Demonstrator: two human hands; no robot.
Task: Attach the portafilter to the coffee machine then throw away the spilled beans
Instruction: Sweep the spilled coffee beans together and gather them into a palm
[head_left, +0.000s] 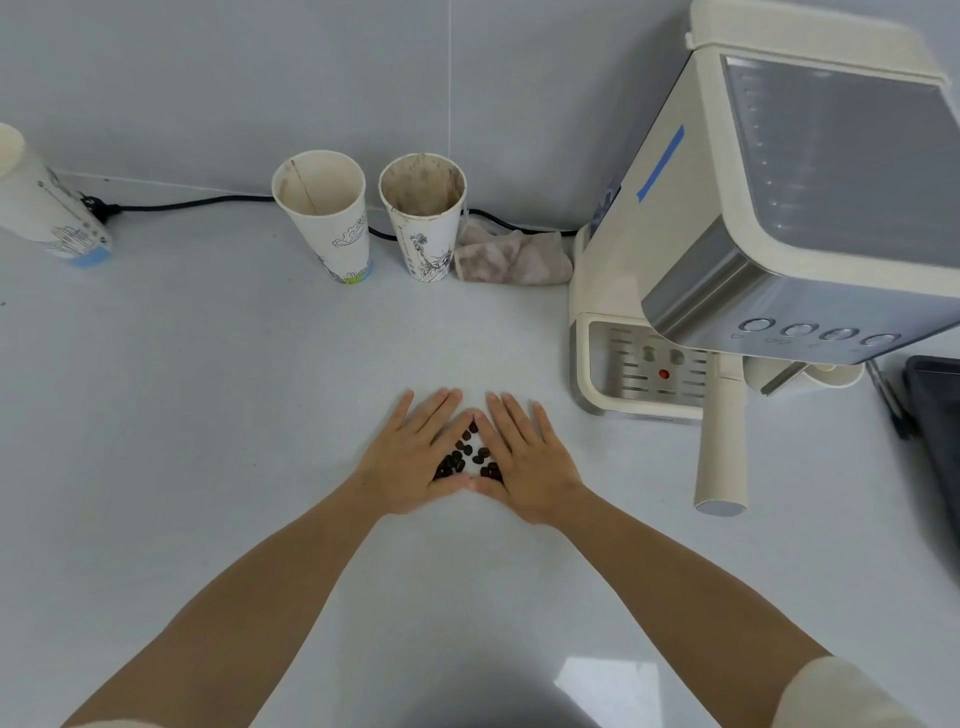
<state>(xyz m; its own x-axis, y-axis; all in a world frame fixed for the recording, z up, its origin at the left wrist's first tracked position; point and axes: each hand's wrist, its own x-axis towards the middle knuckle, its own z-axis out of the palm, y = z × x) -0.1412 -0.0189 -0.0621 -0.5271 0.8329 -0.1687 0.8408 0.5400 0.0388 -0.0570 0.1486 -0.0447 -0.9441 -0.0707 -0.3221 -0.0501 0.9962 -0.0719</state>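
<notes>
Two stained paper cups (324, 208) (423, 210) stand on the counter (208, 389) beside a crumpled cloth (511, 257), a black cable (208, 201) running behind them.

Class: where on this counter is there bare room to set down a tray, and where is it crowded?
Bare: the wide stretch left of the left hand, in front of the paper cups. Crowded: the right side, around the coffee machine and portafilter handle.
</notes>
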